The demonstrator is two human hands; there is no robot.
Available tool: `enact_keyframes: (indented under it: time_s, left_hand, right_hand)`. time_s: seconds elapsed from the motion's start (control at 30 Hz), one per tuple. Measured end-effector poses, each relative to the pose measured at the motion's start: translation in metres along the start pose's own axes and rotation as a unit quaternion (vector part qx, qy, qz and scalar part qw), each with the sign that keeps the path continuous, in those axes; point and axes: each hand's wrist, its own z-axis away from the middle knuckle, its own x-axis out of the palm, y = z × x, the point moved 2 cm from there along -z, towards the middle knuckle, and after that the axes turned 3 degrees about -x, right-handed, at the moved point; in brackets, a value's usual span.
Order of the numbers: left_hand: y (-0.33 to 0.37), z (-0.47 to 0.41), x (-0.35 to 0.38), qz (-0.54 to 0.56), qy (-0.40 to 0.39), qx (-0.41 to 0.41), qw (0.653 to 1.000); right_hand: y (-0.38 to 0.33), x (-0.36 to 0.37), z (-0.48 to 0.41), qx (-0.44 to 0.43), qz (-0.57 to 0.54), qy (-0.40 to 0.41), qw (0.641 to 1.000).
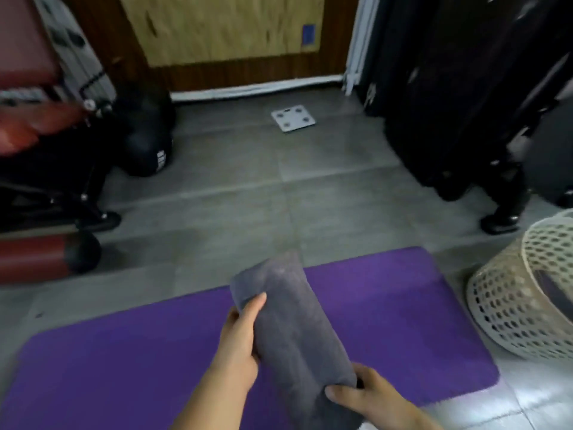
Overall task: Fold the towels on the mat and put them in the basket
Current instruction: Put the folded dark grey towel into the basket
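Note:
A grey towel (291, 324), folded into a long narrow strip, is held above the purple mat (124, 367). My left hand (238, 339) grips its left edge, thumb on top near the far end. My right hand (366, 398) pinches the near right corner. The white perforated basket (508, 308) stands at the right edge of the mat, with something dark inside it. I see no other towel on the mat.
Grey tiled floor lies beyond the mat with a white bathroom scale (293, 119) near the wooden door. Black suitcases (459, 103) stand at the right. Red and black exercise equipment (52, 169) crowds the left.

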Motion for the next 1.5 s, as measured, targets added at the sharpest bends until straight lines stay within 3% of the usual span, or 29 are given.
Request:
enact_keyframes:
  time_s: [0.2, 0.4, 0.57, 0.7, 0.87, 1.2, 1.4, 1.5]
  left_hand:
    - [0.018, 0.094, 0.138, -0.081, -0.173, 0.067, 0.979]
    - [-0.053, 0.169, 0.243, -0.138, -0.269, -0.006, 0.953]
    - [-0.151, 0.225, 0.326, -0.138, -0.323, -0.047, 0.935]
    - [-0.211, 0.253, 0.376, -0.168, -0.336, -0.072, 0.924]
    - [-0.268, 0.247, 0.438, -0.217, -0.339, -0.108, 0.909]
    - [-0.341, 0.180, 0.599, -0.239, -0.283, -0.145, 0.918]
    - [-0.373, 0.145, 0.663, -0.285, -0.282, -0.078, 0.913]
    - [-0.389, 0.124, 0.682, -0.284, -0.272, -0.052, 0.918]
  right_hand:
    - [-0.034, -0.045, 0.114, -0.073, -0.111, 0.223, 0.966]
    - [-0.007, -0.122, 0.224, -0.124, -0.157, 0.307, 0.930]
    - [0.052, -0.197, 0.315, -0.133, -0.163, 0.348, 0.913]
    - [0.088, -0.250, 0.361, -0.125, -0.204, 0.316, 0.918]
    - [0.108, -0.328, 0.375, -0.104, -0.172, 0.268, 0.942]
    - [0.127, -0.512, 0.355, -0.088, -0.247, 0.289, 0.921]
    - [0.140, -0.587, 0.328, -0.091, -0.260, 0.286, 0.918]
    - [0.153, -0.630, 0.309, -0.076, -0.270, 0.244, 0.928]
